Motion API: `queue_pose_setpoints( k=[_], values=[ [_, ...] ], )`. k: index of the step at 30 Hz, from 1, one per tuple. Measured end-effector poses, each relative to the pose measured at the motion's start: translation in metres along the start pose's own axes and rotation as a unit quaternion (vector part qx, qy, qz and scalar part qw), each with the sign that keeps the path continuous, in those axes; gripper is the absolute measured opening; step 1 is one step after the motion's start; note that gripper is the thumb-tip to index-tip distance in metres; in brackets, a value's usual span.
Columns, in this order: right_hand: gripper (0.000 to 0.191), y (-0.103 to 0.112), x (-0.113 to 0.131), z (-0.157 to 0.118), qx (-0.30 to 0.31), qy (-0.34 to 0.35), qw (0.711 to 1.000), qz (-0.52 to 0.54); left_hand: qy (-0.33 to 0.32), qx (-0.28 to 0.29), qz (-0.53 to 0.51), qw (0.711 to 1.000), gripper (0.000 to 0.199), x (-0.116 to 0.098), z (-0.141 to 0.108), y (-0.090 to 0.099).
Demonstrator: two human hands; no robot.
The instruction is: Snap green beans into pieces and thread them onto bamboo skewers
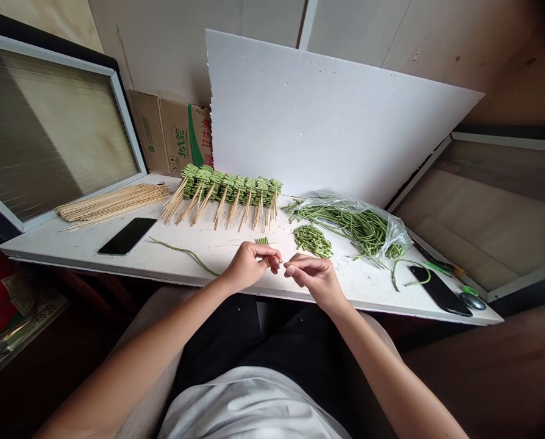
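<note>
My left hand (250, 264) is closed in a pinch over the table's front edge, with a tiny pale bit at its fingertips that I cannot make out. Close beside it, my right hand (317, 279) also pinches, and what it holds, if anything, is too small to name. A long green bean (185, 250) runs over the table to behind my left wrist; its other end is hidden. Just beyond my left fingers lies a short row of cut bean pieces (262, 241) by a thin skewer (224, 246). Past my right hand sits a heap of cut beans (313, 240).
Bean-loaded skewers (229, 189) line the back, with bare skewers (112, 204) to their left. Whole long beans (350, 222) lie in a clear plastic bag (394, 235). Phones (128, 236) (441, 291) rest at both sides, with a mouse (472, 300) at far right.
</note>
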State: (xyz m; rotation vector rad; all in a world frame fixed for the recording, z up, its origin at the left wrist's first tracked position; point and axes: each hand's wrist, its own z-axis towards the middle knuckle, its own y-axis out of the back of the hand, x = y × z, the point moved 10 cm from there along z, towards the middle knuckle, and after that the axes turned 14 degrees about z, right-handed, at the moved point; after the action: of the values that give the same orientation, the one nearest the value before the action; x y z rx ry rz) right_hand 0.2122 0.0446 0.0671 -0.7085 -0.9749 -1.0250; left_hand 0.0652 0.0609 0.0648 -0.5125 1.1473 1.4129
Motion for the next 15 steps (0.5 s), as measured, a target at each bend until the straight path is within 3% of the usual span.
queue_pose_setpoints(
  k=[3, 6, 8, 11, 15],
  values=[
    [0.025, 0.014, -0.008, 0.003, -0.033, -0.016, 0.999, 0.026, 0.03, 0.007, -0.059, 0.998, 0.028, 0.013, 0.003, -0.002],
    [0.032, 0.061, -0.013, 0.012, -0.119, -0.013, 0.993, -0.01, 0.041, -0.002, -0.083, 0.996, 0.037, 0.021, 0.005, -0.001],
    [0.041, 0.102, -0.013, 0.021, -0.171, -0.003, 0.981, -0.092, 0.052, -0.009, -0.087, 0.995, 0.039, 0.027, 0.006, -0.001],
    [0.041, 0.152, -0.013, 0.042, -0.198, 0.021, 0.946, -0.256, 0.071, -0.002, -0.088, 0.994, 0.04, 0.036, 0.006, -0.003],
    [0.033, 0.19, -0.042, 0.073, -0.181, -0.063, 0.892, -0.41, 0.076, 0.013, -0.077, 0.994, 0.04, 0.042, 0.006, -0.008]
  ],
)
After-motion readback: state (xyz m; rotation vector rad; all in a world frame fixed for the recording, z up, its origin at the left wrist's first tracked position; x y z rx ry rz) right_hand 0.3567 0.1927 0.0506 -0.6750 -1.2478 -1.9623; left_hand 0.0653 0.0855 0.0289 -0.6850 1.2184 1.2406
